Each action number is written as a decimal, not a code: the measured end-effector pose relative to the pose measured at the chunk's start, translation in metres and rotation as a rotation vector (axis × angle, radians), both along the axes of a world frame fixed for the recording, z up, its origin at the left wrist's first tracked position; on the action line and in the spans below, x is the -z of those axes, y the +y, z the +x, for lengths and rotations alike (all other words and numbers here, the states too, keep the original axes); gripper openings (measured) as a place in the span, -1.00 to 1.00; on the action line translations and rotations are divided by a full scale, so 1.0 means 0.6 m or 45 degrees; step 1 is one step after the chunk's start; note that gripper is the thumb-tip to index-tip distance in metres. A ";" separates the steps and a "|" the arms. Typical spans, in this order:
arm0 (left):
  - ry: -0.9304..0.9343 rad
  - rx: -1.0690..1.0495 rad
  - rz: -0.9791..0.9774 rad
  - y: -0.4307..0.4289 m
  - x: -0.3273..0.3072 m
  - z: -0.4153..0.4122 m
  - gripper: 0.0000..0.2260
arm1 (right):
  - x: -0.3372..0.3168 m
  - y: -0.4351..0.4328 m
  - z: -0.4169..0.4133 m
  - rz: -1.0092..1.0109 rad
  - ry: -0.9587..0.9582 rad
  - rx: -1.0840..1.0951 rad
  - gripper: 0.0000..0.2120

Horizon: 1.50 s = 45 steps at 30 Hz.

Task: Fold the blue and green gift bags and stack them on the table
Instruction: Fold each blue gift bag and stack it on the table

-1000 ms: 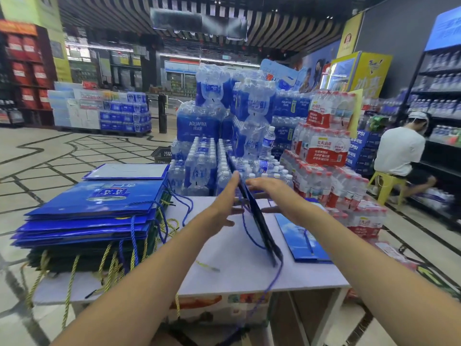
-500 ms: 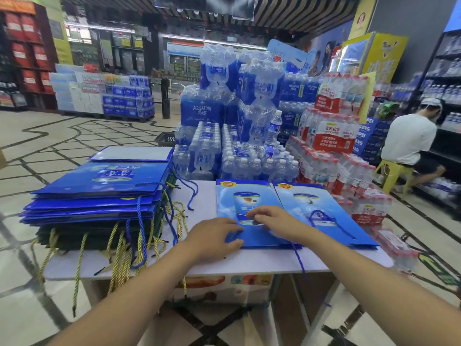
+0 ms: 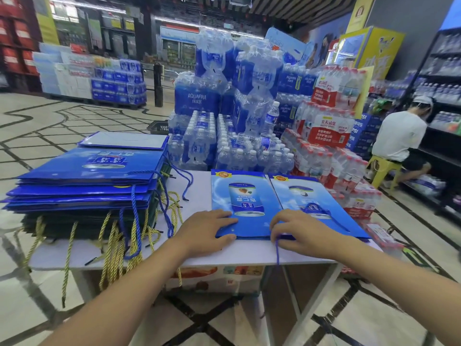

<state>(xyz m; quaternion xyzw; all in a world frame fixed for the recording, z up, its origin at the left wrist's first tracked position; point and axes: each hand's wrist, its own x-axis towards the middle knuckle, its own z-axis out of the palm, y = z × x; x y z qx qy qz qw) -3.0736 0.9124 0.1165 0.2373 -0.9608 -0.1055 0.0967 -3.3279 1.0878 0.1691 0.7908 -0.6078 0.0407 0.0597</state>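
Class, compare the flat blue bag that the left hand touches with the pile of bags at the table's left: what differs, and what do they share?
The blue bag lies single on the table; the pile is many bags high. The blue bag shows a pale sky print; the pile's top is deep blue. The left hand rests on the blue bag; no hand touches the pile. Both are flattened and sit on the same table.

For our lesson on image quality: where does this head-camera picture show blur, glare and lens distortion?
Head view: the red shelving far left is blurred, while the flattened blue gift bag looks fairly sharp; head view: a pale sheen lies on the blue bag stack; head view: the wide lens makes the right shelves lean inward.
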 end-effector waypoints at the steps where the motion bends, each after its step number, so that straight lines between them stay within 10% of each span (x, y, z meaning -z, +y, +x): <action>1: -0.004 0.002 -0.008 0.002 -0.001 0.000 -0.48 | -0.007 -0.004 0.016 0.055 -0.206 0.106 -0.91; 8: -0.015 -0.002 -0.002 0.003 -0.001 0.003 -0.48 | -0.098 -0.077 0.111 0.152 -1.142 0.323 -0.61; 14: -0.027 0.000 -0.005 0.001 0.001 0.004 -0.46 | -0.201 -0.139 0.136 0.108 -1.585 0.273 -0.73; 33: -0.034 -0.005 -0.076 0.005 0.000 0.004 -0.41 | -0.113 -0.158 0.097 0.554 -0.782 0.527 -0.74; 45: -0.088 0.023 -0.071 -0.002 0.009 0.000 -0.41 | -0.046 -0.149 0.099 0.368 -0.406 0.304 -0.89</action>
